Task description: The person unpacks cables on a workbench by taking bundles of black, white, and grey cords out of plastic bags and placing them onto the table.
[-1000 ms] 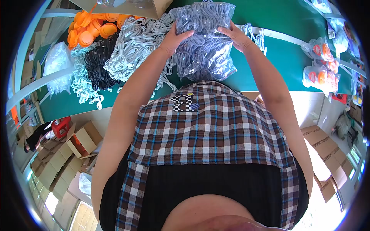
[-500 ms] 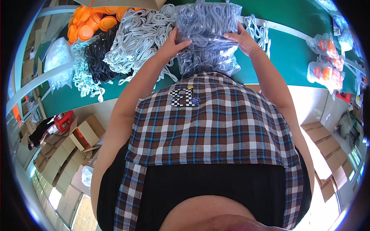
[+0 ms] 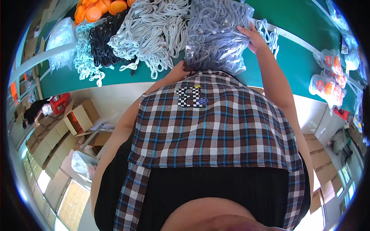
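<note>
One plaid apron (image 3: 216,131) nearest, at six o'clock. Beyond it, the left hand (image 3: 179,71) at the eight o'clock corner of a clear bag of grey cables (image 3: 217,40), fingers mostly hidden, grip impossible to tell. The bag at twelve o'clock, over the green table (image 3: 298,69). At its three o'clock edge, the right hand (image 3: 255,40), closed on the plastic, thumb on the upper face. Beside the bag at nine o'clock, loose grey cords (image 3: 148,34); farther, black cords (image 3: 104,44).

hands (image 3: 255,39): 2 | cable bag (image 3: 217,36): seemingly 1 | black cable heap (image 3: 103,45): 1
</note>
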Tool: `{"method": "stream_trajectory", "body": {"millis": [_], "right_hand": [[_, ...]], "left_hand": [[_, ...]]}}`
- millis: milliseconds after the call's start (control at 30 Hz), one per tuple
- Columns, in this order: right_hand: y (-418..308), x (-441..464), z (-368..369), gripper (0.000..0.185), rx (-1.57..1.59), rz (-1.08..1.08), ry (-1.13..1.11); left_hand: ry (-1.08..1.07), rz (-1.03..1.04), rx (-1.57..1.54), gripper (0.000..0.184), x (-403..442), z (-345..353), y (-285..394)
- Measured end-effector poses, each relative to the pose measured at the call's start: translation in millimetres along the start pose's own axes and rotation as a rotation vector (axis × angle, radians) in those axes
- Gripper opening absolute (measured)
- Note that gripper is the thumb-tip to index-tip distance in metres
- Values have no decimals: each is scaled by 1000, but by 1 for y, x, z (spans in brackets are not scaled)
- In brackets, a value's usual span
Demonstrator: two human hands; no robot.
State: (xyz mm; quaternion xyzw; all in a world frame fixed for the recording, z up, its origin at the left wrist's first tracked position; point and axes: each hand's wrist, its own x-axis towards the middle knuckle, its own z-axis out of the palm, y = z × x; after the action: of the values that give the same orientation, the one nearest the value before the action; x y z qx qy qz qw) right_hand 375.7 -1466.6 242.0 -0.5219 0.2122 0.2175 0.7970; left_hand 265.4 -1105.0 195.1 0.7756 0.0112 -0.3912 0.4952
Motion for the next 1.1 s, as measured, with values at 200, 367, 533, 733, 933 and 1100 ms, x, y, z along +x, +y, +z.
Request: {"method": "stream_trajectory", "body": {"millis": [200,367,533,733,933,1100], "right_hand": [[3,9,-3,51,91,41,5],[-2,12,-5,48,68,37,6],[-9,25,-22,50,128,109,-32],[-4,1,-21,46,219,140,-15],[31,-12,-24,45,133,-22,23],[42,-49,-1,68,156,35,169]], "left_hand": [[-77,-146,29,26,-22,3,52],[-94,-10,-273,22,-23,-1,78],[-163,260,-694,18,-18,-10,125],[-282,321,-790,21,-20,-28,148],[-240,66,-67,28,-6,-33,84],[-191,-84,-238,34,-15,-14,57]]}}
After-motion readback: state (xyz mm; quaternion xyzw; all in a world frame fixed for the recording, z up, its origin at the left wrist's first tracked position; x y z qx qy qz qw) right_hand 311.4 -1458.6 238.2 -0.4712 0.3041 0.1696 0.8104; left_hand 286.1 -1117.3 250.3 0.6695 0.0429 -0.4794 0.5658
